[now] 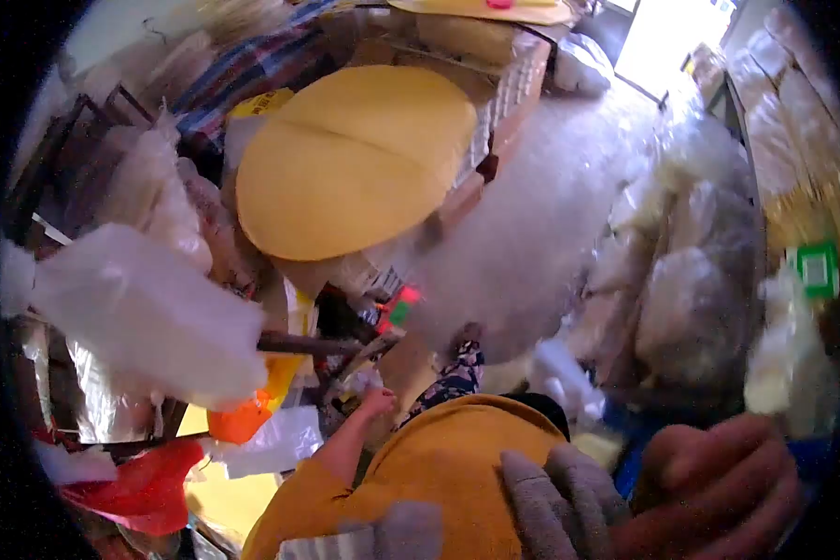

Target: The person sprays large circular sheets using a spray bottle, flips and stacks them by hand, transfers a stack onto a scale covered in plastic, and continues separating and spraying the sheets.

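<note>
My right hand (719,485) is large and close at the lower right, its bare fingers curled. A grey glove (555,495) meets it on the left, its fingers in front of my orange shirt (439,467); the grip itself is partly hidden. My left hand (378,401) is lower and farther off, left of my patterned trouser leg (450,378). Its fingers look closed, and whatever may be in them cannot be made out. A blurred grey-white item (369,541) crosses the bottom edge of the view.
A large round yellow board (355,163) lies beyond my left hand. Plastic-wrapped bundles (686,313) line the right side. Nearer on the left are a white plastic bag (149,308), a dark bar (308,344), an orange object (240,420) and red cloth (149,490).
</note>
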The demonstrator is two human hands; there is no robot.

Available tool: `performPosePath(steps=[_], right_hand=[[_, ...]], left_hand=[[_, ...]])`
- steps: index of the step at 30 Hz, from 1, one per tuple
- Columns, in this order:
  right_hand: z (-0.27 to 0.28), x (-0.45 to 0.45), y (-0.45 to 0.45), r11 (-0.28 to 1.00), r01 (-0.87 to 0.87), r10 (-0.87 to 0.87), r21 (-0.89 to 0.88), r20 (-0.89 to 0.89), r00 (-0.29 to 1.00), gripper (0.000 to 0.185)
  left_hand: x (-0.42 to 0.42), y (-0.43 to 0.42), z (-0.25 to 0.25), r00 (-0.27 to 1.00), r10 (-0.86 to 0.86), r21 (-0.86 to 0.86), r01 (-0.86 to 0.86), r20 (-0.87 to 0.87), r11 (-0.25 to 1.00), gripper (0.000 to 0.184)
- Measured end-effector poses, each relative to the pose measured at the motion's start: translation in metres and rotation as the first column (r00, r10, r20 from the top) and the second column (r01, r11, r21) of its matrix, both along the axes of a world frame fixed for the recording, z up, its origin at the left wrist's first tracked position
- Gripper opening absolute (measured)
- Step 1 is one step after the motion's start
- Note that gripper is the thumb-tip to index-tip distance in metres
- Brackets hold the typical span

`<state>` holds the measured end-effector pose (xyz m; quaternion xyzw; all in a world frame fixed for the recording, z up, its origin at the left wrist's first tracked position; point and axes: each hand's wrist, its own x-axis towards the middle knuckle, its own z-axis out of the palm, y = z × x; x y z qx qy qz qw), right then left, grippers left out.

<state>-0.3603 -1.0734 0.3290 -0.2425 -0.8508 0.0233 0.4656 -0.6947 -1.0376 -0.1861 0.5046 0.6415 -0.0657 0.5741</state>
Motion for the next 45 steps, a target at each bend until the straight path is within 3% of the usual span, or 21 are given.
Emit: performPosePath(steps=[3, 5, 6, 7, 9, 11, 13, 15, 17, 20, 25, 28, 30, 32, 36, 38, 41, 42, 45], right_hand=[[-0.025, 0.071, 0.059, 0.919, 0.324, -0.355, -0.224, -0.117, 0.928, 0.016], [-0.077, 0.13, 0.093, 0.659, 0.533, -0.672, -0.53, -0.097, 0.734, 0.016], [-0.125, 0.166, 0.1, 0.515, 0.541, -0.762, -0.665, -0.066, 0.644, 0.015], [-0.193, 0.21, 0.099, 0.373, 0.507, -0.81, -0.777, -0.007, 0.586, 0.016], [-0.297, 0.26, 0.084, 0.322, 0.302, -0.837, -0.897, -0.121, 0.533, 0.017], [-0.324, 0.271, 0.073, 0.109, -0.085, -0.924, -0.99, -0.133, 0.358, 0.014], [-0.387, 0.31, 0.045, 0.026, -0.011, -0.922, -1.0, -0.028, 0.386, 0.017], [-0.41, 0.339, 0.041, -0.004, -0.237, -0.962, -0.971, -0.061, 0.268, 0.018], [-0.388, 0.362, 0.067, -0.065, -0.321, -0.976, -0.945, -0.007, 0.217, 0.019], [-0.388, 0.422, 0.126, -0.162, -0.268, -0.965, -0.95, 0.096, 0.242, 0.021], [-0.353, 0.521, 0.27, -0.055, -0.231, -0.924, -0.971, -0.038, 0.38, 0.022], [-0.325, 0.57, 0.366, 0.053, -0.179, -0.842, -0.982, -0.14, 0.521, 0.021], [-0.304, 0.591, 0.425, 0.056, -0.14, -0.791, -0.989, -0.129, 0.598, 0.021], [-0.286, 0.609, 0.487, 0.076, -0.186, -0.738, -0.98, -0.181, 0.65, 0.023], [-0.241, 0.624, 0.608, 0.19, -0.106, -0.65, -0.976, -0.206, 0.731, 0.024], [-0.224, 0.628, 0.659, 0.296, -0.124, -0.618, -0.947, -0.289, 0.731, 0.026], [-0.191, 0.628, 0.723, 0.329, -0.013, -0.61, -0.944, -0.223, 0.761, 0.029], [-0.19, 0.637, 0.745, 0.278, 0.009, -0.595, -0.961, -0.165, 0.787, 0.034], [-0.189, 0.655, 0.814, 0.415, 0.032, -0.564, -0.909, -0.23, 0.793, 0.051]], left_hand=[[0.021, 0.078, -0.117, 0.861, 0.188, -0.149, -0.132, 0.472, 0.98, 0.014], [0.095, 0.137, -0.01, 0.804, 0.356, -0.225, -0.28, 0.476, 0.933, 0.01], [0.126, 0.168, 0.01, 0.834, 0.358, -0.155, -0.323, 0.419, 0.934, 0.009], [0.153, 0.198, 0.022, 0.862, 0.36, -0.081, -0.356, 0.356, 0.931, 0.007], [0.186, 0.252, 0.028, 0.747, 0.421, -0.204, -0.37, 0.514, 0.906, 0.006], [0.219, 0.295, 0.038, 0.782, 0.396, -0.126, -0.385, 0.481, 0.914, 0.01], [0.252, 0.331, 0.041, 0.823, 0.327, -0.064, -0.337, 0.463, 0.939, 0.013], [0.282, 0.355, 0.033, 0.855, 0.223, -0.011, -0.246, 0.469, 0.969, 0.016], [0.312, 0.368, 0.031, 0.853, 0.22, 0.001, -0.25, 0.473, 0.968, 0.02], [0.351, 0.384, 0.025, 0.855, 0.319, -0.153, -0.281, 0.409, 0.947, 0.024], [0.398, 0.424, -0.004, 0.775, 0.47, -0.332, -0.35, 0.422, 0.876, 0.024], [0.459, 0.463, 0.058, 0.736, 0.541, -0.253, -0.478, 0.407, 0.841, 0.022], [0.484, 0.49, 0.084, 0.737, 0.512, -0.186, -0.483, 0.441, 0.856, 0.022], [0.508, 0.523, 0.096, 0.699, 0.521, -0.161, -0.515, 0.49, 0.842, 0.022], [0.545, 0.593, 0.106, 0.592, 0.553, -0.122, -0.61, 0.586, 0.783, 0.021], [0.564, 0.639, 0.132, 0.585, 0.503, -0.024, -0.636, 0.636, 0.771, 0.02], [0.587, 0.719, 0.162, 0.523, 0.394, 0.082, -0.673, 0.756, 0.736, 0.019], [0.595, 0.745, 0.164, 0.496, 0.362, 0.113, -0.696, 0.789, 0.709, 0.019], [0.62, 0.82, 0.213, 0.46, 0.274, 0.202, -0.747, 0.844, 0.633, 0.019]])
